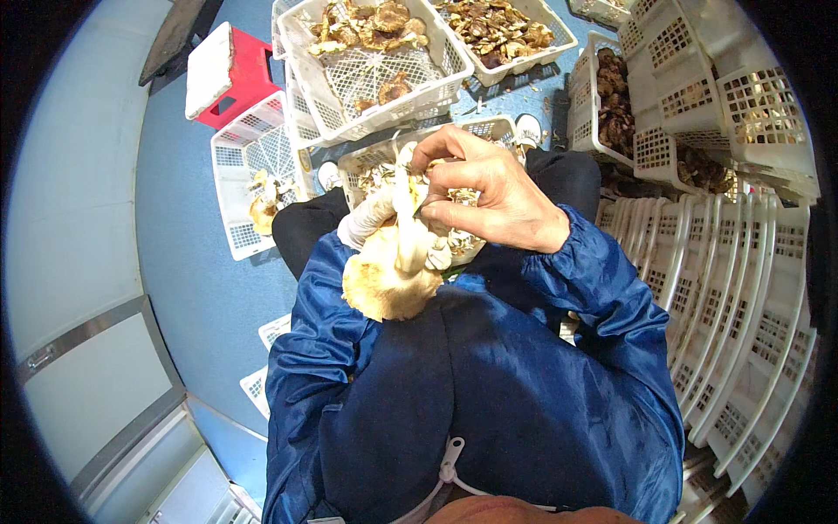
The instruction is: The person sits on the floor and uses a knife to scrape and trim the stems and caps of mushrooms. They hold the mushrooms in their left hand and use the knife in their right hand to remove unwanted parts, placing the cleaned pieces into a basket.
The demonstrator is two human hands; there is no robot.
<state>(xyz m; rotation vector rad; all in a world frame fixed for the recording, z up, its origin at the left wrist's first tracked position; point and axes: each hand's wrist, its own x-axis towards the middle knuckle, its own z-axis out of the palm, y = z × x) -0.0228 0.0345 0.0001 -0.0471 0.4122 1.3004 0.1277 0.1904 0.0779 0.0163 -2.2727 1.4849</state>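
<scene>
A large pale mushroom cluster (pixel 393 281) hangs cap-down over my lap, its stems pointing away from me. My left hand (pixel 368 219), in a whitish glove, grips it from the left and is partly hidden behind the stems. My bare right hand (pixel 488 190) pinches the stem end, forefinger and thumb against it. Something small and dark shows at the thumb tip; I cannot tell what it is. Below both hands, between my knees, a white plastic crate (pixel 353 157) holds many small mushroom trimmings (pixel 466 241).
Ahead stand a white crate (pixel 458 72) with brown mushrooms and a fuller crate (pixel 564 44). A crate (pixel 226 190) with pale mushrooms is at left, beside a red-and-white stool (pixel 252 78). Stacked crates (pixel 694 98) and nested crates (pixel 727 295) line the right.
</scene>
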